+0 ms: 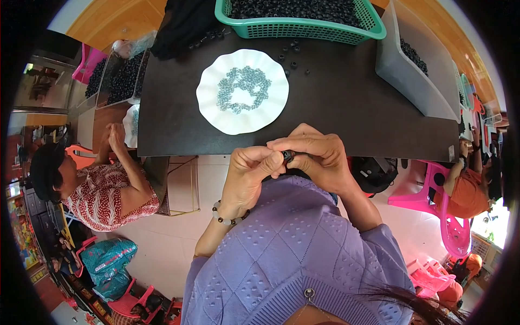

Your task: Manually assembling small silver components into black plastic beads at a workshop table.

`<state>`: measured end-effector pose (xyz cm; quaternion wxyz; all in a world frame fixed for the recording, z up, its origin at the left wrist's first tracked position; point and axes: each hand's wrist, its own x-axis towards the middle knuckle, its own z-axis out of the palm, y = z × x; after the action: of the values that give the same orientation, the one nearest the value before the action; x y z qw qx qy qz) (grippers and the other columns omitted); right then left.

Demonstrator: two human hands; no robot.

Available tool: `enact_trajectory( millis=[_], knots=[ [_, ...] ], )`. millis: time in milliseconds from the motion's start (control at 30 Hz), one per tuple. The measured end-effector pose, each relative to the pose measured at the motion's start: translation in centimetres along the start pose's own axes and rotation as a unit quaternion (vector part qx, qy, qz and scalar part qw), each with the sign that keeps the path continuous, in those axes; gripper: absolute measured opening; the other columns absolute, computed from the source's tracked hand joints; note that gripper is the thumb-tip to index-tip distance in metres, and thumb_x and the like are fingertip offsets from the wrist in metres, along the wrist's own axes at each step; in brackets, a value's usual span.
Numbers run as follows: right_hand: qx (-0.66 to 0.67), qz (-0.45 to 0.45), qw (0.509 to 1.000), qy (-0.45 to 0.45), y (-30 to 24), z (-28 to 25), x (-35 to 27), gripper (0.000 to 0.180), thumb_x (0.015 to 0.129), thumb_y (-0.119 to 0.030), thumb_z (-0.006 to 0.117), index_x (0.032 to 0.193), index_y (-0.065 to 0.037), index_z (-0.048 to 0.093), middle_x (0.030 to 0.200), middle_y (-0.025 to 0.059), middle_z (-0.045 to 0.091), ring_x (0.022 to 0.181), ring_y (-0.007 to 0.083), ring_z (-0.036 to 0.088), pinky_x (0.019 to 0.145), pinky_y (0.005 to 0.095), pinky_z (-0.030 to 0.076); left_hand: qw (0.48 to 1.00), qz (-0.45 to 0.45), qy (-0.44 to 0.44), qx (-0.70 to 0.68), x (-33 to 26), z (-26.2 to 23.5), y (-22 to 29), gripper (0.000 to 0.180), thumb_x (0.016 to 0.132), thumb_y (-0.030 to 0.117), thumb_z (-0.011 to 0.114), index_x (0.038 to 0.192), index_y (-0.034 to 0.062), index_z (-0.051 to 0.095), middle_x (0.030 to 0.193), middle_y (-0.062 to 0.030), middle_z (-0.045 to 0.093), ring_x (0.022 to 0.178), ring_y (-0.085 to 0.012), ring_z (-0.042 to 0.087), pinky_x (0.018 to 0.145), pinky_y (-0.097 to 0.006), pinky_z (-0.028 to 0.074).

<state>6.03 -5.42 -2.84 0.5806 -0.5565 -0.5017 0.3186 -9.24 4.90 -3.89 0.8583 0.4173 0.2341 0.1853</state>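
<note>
Just off the middle of the near edge of the dark brown, flat-topped desk (pixel 346 97), the left hand (pixel 244 170) and right hand (pixel 323 157) both pinched a small, glossy black rounded piece (pixel 287 156). Good handling probably called for steadying it in one grip, fine work with the other, and elbows low. A small, pale rectangular label (pixel 451 153) marked the desk's near right corner; its print was too small to read.

Glossy dark piece (pixel 287 156), smooth plate (pixel 209 91)
</note>
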Motion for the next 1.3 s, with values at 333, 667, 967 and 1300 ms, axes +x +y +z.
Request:
enact_trajectory(
  millis=[333, 667, 967, 1300],
  knots=[
    [-0.047, -0.035, 0.998, 0.037, 0.3, 0.4, -0.2, 0.026, 0.078, -0.011, 0.072, 0.103, -0.005, 0.073, 0.096, 0.0055, 0.073, 0.078, 0.0139, 0.059, 0.072, 0.0268, 0.048, 1.000, 0.008, -0.007, 0.001, 0.1, 0.1, -0.3, 0.018, 0.089, 0.017, 0.068, 0.083, -0.0001, 0.070, 0.069, -0.0071, 0.065, 0.062, -0.0108, 0.056, 0.060, -0.025, 0.044],
    [-0.030, -0.019, 0.998, 0.045, 0.8, 0.4, 0.0, 0.034, 0.070, 0.004, 0.071, 0.102, -0.007, 0.073, 0.090, 0.0035, 0.073, 0.076, 0.0150, 0.059, 0.073, 0.0282, 0.049, 1.000, -0.011, 0.009, -0.026, 0.5, -0.1, -0.9, 0.017, 0.089, 0.017, 0.068, 0.083, 0.0015, 0.070, 0.070, -0.0062, 0.065, 0.062, -0.0104, 0.056, 0.060, -0.025, 0.045],
    [-0.062, -0.024, 0.997, 0.044, 1.1, 0.6, -0.1, 0.025, 0.079, -0.012, 0.073, 0.103, -0.005, 0.072, 0.093, 0.0071, 0.073, 0.080, 0.0154, 0.061, 0.073, 0.0277, 0.049, 0.999, -0.020, 0.008, -0.029, 0.6, -0.1, -0.9, 0.016, 0.089, 0.016, 0.068, 0.082, 0.0015, 0.070, 0.070, -0.0061, 0.065, 0.062, -0.0104, 0.056, 0.060, -0.024, 0.045],
    [-0.014, -0.011, 1.000, 0.009, 1.3, 0.7, 0.2, 0.034, 0.078, -0.001, 0.070, 0.112, -0.002, 0.069, 0.090, 0.0063, 0.070, 0.085, 0.0159, 0.059, 0.077, 0.0287, 0.049, 0.993, -0.064, 0.006, -0.098, 0.8, -1.2, -1.2, 0.018, 0.090, 0.020, 0.068, 0.089, 0.0022, 0.071, 0.070, -0.0029, 0.065, 0.061, -0.0075, 0.055, 0.058, -0.020, 0.045]
  ],
)
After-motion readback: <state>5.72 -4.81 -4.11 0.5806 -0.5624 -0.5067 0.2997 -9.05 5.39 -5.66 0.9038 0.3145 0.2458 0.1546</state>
